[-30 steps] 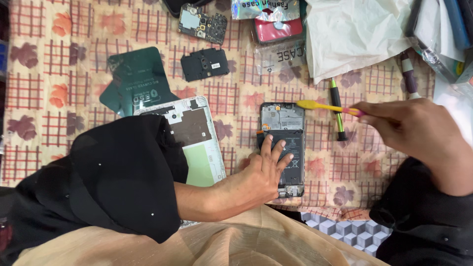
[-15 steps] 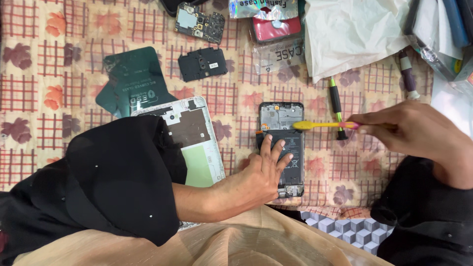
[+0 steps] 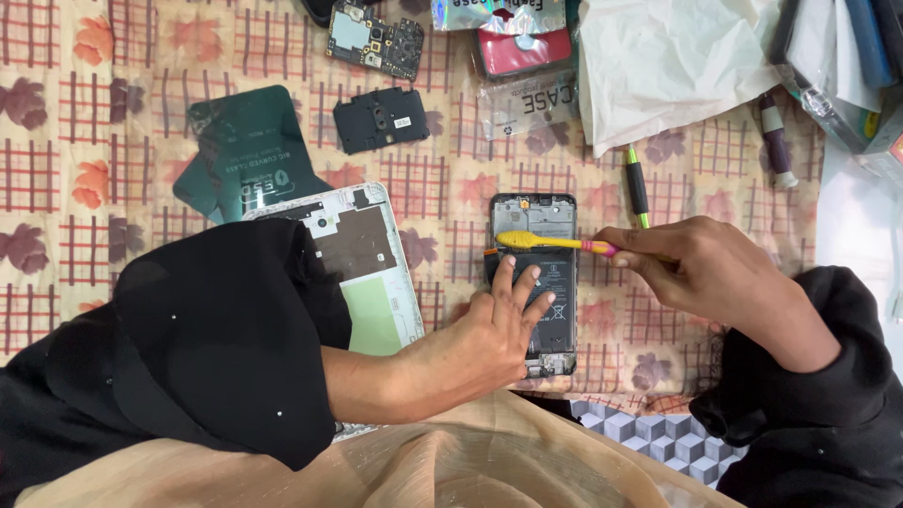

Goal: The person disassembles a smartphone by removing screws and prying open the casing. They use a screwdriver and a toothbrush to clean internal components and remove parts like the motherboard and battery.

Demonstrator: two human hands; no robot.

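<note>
At the centre of the frame an opened phone (image 3: pixel 532 282) is lying face down on the patterned cloth (image 3: pixel 56 141), its back cover off and its dark battery showing. The left hand (image 3: pixel 494 329) is resting flat on the lower half of the phone, fingers spread and pressing on the battery, holding nothing. The right hand (image 3: pixel 701 273), coming in from the right of the frame, is pinching a yellow toothbrush (image 3: pixel 550 243) by its pink end; the bristled head is lying across the upper part of the phone, just above the left fingertips. Both arms are wearing black sleeves.

Just left of the phone a white back panel (image 3: pixel 362 259) is lying partly under the left sleeve. In the upper left a dark green film sheet (image 3: pixel 246 150) is lying flat, with a black plastic cover piece (image 3: pixel 381 119) to its right and a circuit board (image 3: pixel 374 39) above that at the top edge. A red phone case (image 3: pixel 523 49) in clear wrapping is sitting at the top centre, beside white crumpled paper (image 3: pixel 668 61). A green-and-black tool (image 3: pixel 638 188) is lying just above the right hand, well apart from a white-and-purple pen-like tube (image 3: pixel 777 141) in the upper right.
</note>
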